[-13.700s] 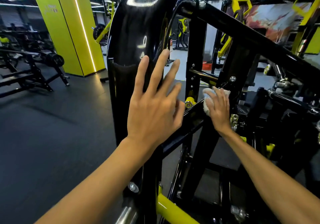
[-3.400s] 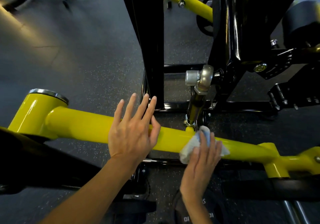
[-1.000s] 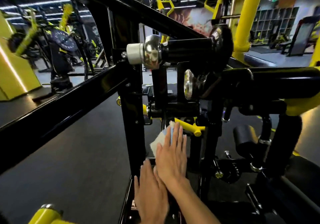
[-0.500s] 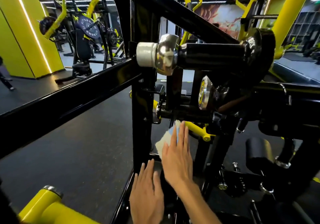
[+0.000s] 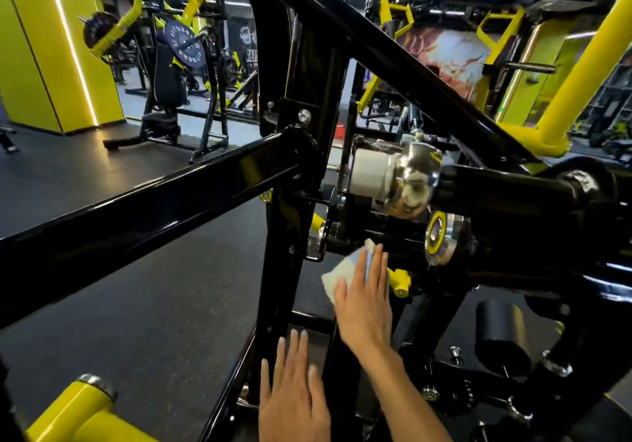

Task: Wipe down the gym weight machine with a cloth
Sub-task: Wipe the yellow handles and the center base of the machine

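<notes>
The black and yellow weight machine [image 5: 290, 202] fills the head view, its black upright post in the middle. My right hand [image 5: 364, 301] lies flat, fingers straight, pressing a pale folded cloth [image 5: 337, 275] against a black upright just below the chrome pivot [image 5: 415, 176]. My left hand [image 5: 294, 393] is lower, fingers straight and together, resting near the foot of the same frame. Part of the cloth is hidden under my right palm.
A black diagonal bar [image 5: 136, 215] crosses from the left. A yellow arm end [image 5: 78, 411] sits bottom left, a black roller pad [image 5: 499, 332] at right. Other gym machines [image 5: 178, 58] and a yellow pillar [image 5: 44, 48] stand behind on dark rubber floor.
My right hand has slid the cloth up the black upright toward the pivot. The view has tilted up slightly, and my left hand stays low on the frame.
</notes>
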The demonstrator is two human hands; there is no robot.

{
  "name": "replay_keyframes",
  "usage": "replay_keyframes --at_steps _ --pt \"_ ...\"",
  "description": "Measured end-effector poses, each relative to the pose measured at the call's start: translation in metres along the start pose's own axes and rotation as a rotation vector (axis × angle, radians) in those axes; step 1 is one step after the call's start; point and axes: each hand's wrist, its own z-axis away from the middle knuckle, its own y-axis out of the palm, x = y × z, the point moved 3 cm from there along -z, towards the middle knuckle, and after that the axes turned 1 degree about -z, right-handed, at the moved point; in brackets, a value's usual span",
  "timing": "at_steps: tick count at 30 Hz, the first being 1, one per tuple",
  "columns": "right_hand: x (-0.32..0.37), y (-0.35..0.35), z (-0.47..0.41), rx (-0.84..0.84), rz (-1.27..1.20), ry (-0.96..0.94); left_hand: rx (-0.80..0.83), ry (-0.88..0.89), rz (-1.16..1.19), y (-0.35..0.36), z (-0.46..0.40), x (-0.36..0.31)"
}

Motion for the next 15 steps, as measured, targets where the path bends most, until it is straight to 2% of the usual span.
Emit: replay_keyframes --at_steps 7,12,15 --pt "-0.001 -0.004 -0.027 0.011 -0.003 0.034 -0.060 0.046 -0.064 0.008 -0.004 0.003" --pt "-0.007 0.000 0.036 -0.023 -0.231 -0.044 -0.038 0.012 0.040 0.007 -0.001 0.002" --pt "-0.010 0.023 0.083 0.008 -0.256 -0.112 -0.051 0.018 0.088 0.006 -0.002 0.005"
